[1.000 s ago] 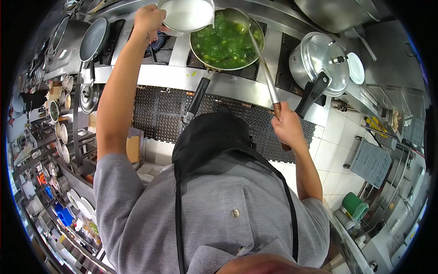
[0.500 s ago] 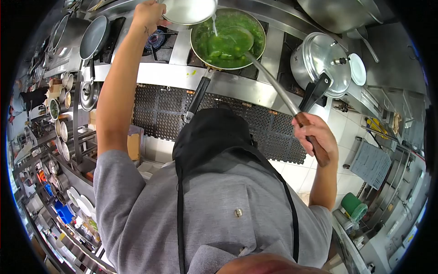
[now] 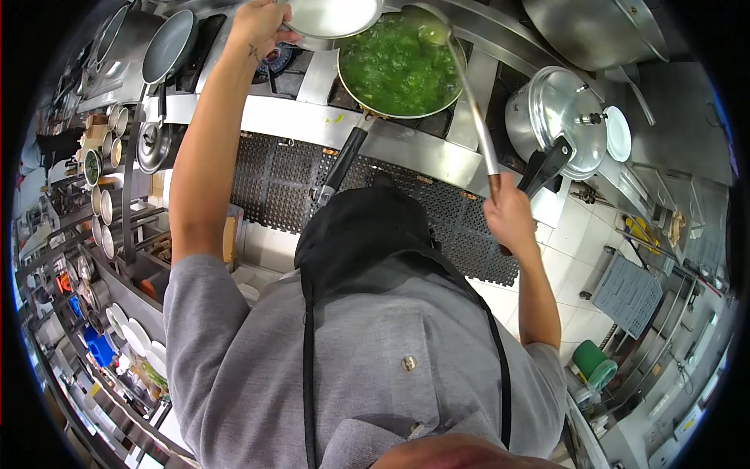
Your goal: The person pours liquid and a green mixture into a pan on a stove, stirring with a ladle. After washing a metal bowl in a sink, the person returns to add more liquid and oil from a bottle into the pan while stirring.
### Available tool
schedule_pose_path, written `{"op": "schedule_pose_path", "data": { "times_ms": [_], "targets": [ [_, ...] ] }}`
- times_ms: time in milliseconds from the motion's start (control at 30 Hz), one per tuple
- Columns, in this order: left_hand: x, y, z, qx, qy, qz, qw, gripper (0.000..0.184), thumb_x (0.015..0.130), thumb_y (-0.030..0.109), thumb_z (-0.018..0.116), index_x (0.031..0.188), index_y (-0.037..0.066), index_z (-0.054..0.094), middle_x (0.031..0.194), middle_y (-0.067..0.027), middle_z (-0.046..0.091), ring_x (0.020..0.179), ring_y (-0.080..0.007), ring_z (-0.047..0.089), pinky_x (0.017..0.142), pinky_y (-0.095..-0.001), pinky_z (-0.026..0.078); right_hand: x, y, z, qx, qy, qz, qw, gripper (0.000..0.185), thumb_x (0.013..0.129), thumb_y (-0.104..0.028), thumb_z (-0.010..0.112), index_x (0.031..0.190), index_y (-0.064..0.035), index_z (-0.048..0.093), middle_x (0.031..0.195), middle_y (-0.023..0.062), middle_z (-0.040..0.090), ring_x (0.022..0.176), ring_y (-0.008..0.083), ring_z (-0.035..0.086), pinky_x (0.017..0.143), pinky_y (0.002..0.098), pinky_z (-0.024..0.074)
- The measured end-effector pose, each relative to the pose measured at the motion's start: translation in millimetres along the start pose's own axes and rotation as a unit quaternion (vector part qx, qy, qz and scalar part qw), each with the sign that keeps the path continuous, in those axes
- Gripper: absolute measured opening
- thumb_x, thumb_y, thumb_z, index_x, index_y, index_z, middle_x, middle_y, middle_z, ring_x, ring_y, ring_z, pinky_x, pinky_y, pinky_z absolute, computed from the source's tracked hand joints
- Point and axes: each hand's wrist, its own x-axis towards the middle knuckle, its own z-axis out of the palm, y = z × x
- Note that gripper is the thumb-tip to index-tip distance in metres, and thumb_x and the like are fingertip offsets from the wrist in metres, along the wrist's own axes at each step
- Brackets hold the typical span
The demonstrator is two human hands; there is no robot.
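Note:
My left hand [image 3: 264, 25] grips the rim of a metal bowl [image 3: 332, 17] that holds white liquid, above the left side of a frying pan [image 3: 367, 109]. No stream from the bowl can be made out. Green, bubbling food [image 3: 398, 74] with a leafy look fills the pan, which sits on the stove. My right hand [image 3: 512, 220] is wrapped around the brown handle of a long ladle [image 3: 474, 109]. The ladle's round head rests at the far right part of the pan, partly in the green food. The pan's black handle [image 3: 344, 166] points toward my body.
A lidded pressure cooker [image 3: 558, 121] stands right of the pan, with a white plate [image 3: 617, 133] beside it. A large metal pot [image 3: 594, 31] is at the back right. A grey frying pan [image 3: 170, 47] and a lit burner [image 3: 275, 59] are to the left. A perforated mat [image 3: 269, 180] covers the floor.
The ladle head has moved from the pan's middle to its far right edge, and my right hand has shifted left. The white stream from the bowl into the pan no longer shows.

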Motion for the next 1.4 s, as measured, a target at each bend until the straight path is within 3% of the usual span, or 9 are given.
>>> {"op": "schedule_pose_path", "data": {
  "times_ms": [167,267,367,733,800,933,1167,1267,1400],
  "targets": [
    [-8.8,6.4,3.0,-0.006,0.011,0.009,1.000,0.010,0.085,0.000,0.058,0.089,-0.009,0.059,0.087,-0.0119,0.058,0.071,-0.0207,0.063,0.060,-0.0294,0.062,-1.6,3.9,35.9,0.252,-0.159,0.086,0.951,0.028,0.085,-0.009,0.059,0.110,0.0006,0.049,0.067,0.0114,0.057,0.057,0.0241,0.062,0.048,0.0401,0.0465],
    [-1.4,2.0,0.1,0.006,0.010,0.013,1.000,0.009,0.085,0.000,0.058,0.087,-0.009,0.059,0.086,-0.0114,0.058,0.071,-0.0206,0.063,0.060,-0.0293,0.062,-12.9,-30.7,-9.1,0.572,-0.226,0.223,0.757,0.024,0.085,-0.006,0.058,0.108,0.0001,0.052,0.066,0.0027,0.049,0.044,0.0088,0.043,0.038,0.0253,0.0386],
    [-1.4,5.2,5.1,0.006,0.007,0.010,1.000,0.008,0.085,0.000,0.058,0.085,-0.008,0.059,0.084,-0.0101,0.057,0.070,-0.0200,0.062,0.060,-0.0292,0.062,-18.4,-25.0,-44.7,0.639,-0.257,0.171,0.704,0.024,0.085,-0.007,0.057,0.106,0.0040,0.052,0.067,0.0038,0.049,0.042,0.0079,0.041,0.035,0.0232,0.0363],
    [-4.9,4.1,10.1,0.025,0.000,0.014,1.000,0.008,0.085,0.000,0.057,0.082,-0.007,0.057,0.083,-0.0107,0.056,0.072,-0.0210,0.064,0.062,-0.0311,0.063,-45.5,-50.1,-106.1,0.344,-0.150,0.194,0.906,0.025,0.084,-0.004,0.058,0.107,0.0016,0.051,0.071,0.0019,0.054,0.046,0.0092,0.050,0.039,0.0233,0.0400],
    [-34.3,31.5,26.7,0.049,0.076,0.008,0.996,0.006,0.080,-0.002,0.055,0.082,-0.006,0.059,0.071,-0.0139,0.057,0.054,-0.0237,0.057,0.045,-0.0369,0.048,-40.3,-43.6,-93.7,0.257,-0.109,0.169,0.945,0.025,0.083,-0.004,0.058,0.107,0.0015,0.051,0.068,0.0065,0.055,0.047,0.0168,0.053,0.045,0.0308,0.0431],
    [-24.3,28.5,31.6,0.023,0.099,0.019,0.995,0.008,0.080,-0.002,0.055,0.084,-0.008,0.058,0.066,-0.0145,0.056,0.045,-0.0247,0.053,0.037,-0.0376,0.041,-21.9,-22.7,-53.3,0.067,-0.022,0.030,0.997,0.030,0.079,-0.006,0.059,0.105,0.0015,0.047,0.065,0.0212,0.054,0.058,0.0389,0.056,0.058,0.0456,0.0438],
    [-36.1,45.0,46.9,0.009,0.135,0.023,0.991,0.010,0.078,-0.004,0.055,0.087,-0.009,0.058,0.069,-0.0160,0.056,0.043,-0.0260,0.054,0.034,-0.0378,0.039,3.1,-2.1,15.1,0.111,-0.083,-0.013,0.990,0.027,0.081,-0.007,0.059,0.106,0.0016,0.049,0.067,0.0169,0.054,0.052,0.0321,0.055,0.053,0.0416,0.0442],
    [-27.2,39.7,42.2,0.043,0.130,0.026,0.990,0.012,0.079,-0.004,0.055,0.089,-0.009,0.058,0.071,-0.0160,0.057,0.045,-0.0261,0.055,0.035,-0.0371,0.040,-4.7,-28.9,-20.1,0.532,-0.231,0.205,0.789,0.028,0.083,-0.005,0.059,0.110,0.0003,0.053,0.070,0.0026,0.051,0.047,0.0094,0.047,0.039,0.0258,0.0392],
    [-17.1,31.9,37.8,0.037,0.113,0.023,0.993,0.012,0.078,-0.005,0.056,0.089,-0.009,0.059,0.072,-0.0155,0.057,0.047,-0.0253,0.056,0.035,-0.0359,0.040,-19.6,-25.9,-56.3,0.619,-0.222,0.167,0.735,0.031,0.080,-0.008,0.062,0.106,0.0062,0.052,0.069,0.0052,0.052,0.042,0.0081,0.044,0.033,0.0217,0.0343]
  ]
}}
